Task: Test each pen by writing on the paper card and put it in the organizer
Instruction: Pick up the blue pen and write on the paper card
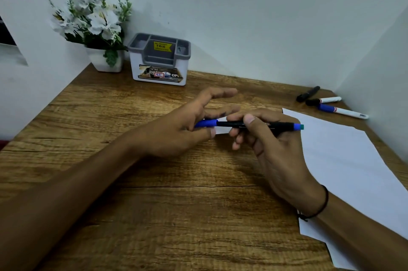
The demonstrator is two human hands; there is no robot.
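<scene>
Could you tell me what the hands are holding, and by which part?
Both hold one pen: the right hand grips its black barrel, the left hand pinches the blue cap.

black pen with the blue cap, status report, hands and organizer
Right hand grips black pen barrel; left hand pinches its blue cap. Grey-and-white organizer at back wall, path unobstructed. White paper card under right hand.

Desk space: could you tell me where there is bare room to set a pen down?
Bare wood lies between the organizer and the left hand, and along the near edge of the desk. It is crowded by the paper and three pens far right.
</scene>
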